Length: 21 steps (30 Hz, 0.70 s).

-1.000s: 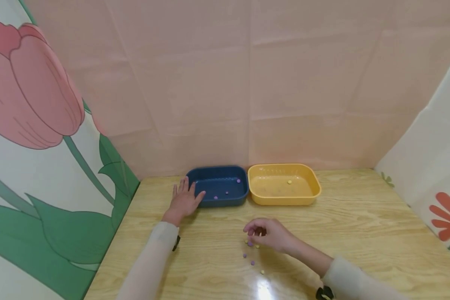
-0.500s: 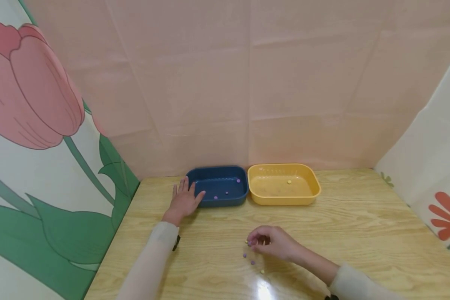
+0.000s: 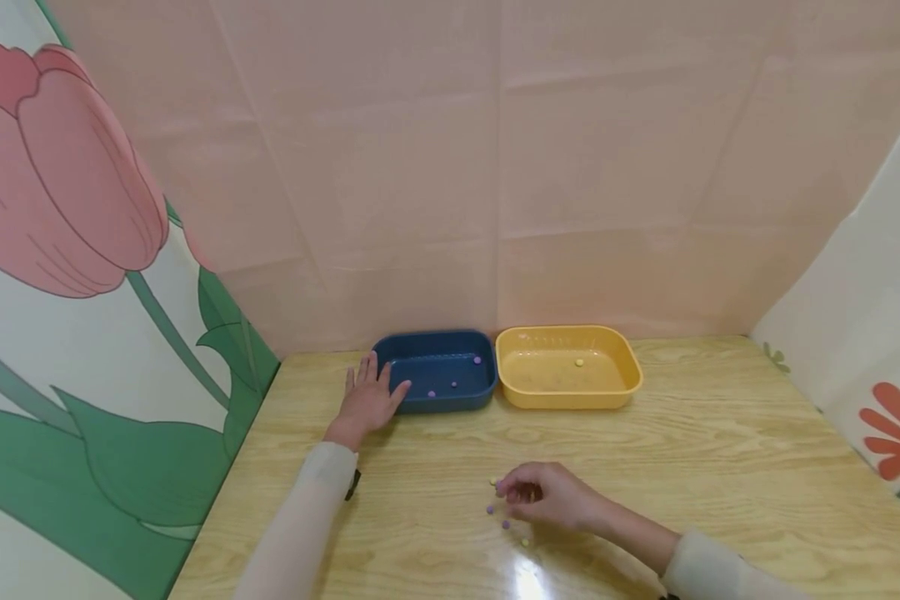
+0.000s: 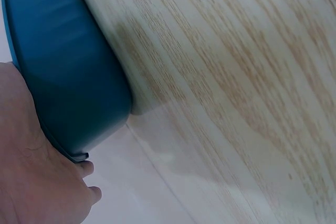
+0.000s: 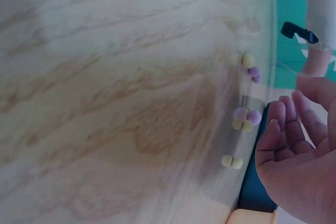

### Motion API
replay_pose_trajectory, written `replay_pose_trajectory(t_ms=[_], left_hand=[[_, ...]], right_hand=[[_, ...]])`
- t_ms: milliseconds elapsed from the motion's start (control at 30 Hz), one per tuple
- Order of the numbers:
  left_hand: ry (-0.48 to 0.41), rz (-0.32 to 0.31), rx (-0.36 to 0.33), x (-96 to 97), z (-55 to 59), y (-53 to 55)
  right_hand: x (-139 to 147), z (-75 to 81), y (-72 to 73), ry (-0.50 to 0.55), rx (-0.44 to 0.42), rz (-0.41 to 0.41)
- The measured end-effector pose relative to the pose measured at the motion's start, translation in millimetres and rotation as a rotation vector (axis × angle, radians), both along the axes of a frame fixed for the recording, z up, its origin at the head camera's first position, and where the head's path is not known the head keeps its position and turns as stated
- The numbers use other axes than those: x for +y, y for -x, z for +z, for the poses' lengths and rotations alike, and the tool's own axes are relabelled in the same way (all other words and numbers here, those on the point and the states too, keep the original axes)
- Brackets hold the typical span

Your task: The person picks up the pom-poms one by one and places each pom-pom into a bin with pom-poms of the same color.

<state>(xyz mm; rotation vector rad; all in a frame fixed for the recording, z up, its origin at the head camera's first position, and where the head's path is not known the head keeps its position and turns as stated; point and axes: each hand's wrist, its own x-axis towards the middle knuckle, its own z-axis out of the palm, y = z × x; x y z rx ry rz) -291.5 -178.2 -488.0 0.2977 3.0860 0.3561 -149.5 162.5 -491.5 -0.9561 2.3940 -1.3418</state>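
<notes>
My left hand point(image 3: 366, 406) lies over the left end of the blue tray point(image 3: 442, 407), its fingers spread and nearly straight. In the left wrist view, fingertips point(image 4: 86, 169) show past the tray's rim. My right hand point(image 3: 558, 498) is low over the table, fingers loosely bent, thumb apart from the index finger, with nothing visible between them. Close to its fingertips are a small yellow bead point(image 3: 492, 481) and a purple bead point(image 3: 498, 487). Nearer the front lie two purple beads point(image 3: 506, 525) and a yellow bead point(image 3: 525, 542). Another yellow bead point(image 5: 229, 161) shows in the right wrist view.
A yellow tray point(image 3: 570, 400) stands right beside the blue one, against the pink backdrop point(image 3: 390, 167). It holds a yellow bead point(image 3: 579, 363); the blue tray holds several purple beads point(image 3: 477, 361). The wood-grain table point(image 3: 420, 517) is glossy and reflects the beads.
My right hand has moved slightly toward me and to the right, its thumb now farther from the index finger than half a second ago. The left hand and the trays have stayed put.
</notes>
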Motion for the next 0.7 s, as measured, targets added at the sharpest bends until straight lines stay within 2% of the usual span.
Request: replay_pose_trajectory(t_ms=[200, 433, 700], left_hand=[[-0.002, 0.002, -0.01, 0.4, -0.9, 0.7], [-0.003, 0.008, -0.013, 0.3, -1.2, 0.7], [0.0, 0.011, -0.012, 0.3, -0.4, 0.1]], right_hand=[[0, -4.2, -1.6, -0.051, 0.025, 0.007], [-1, -8.7, -1.7, -0.063, -0.017, 0.031], [-2, -12.8, 0.1, -0.132, -0.015, 0.051]])
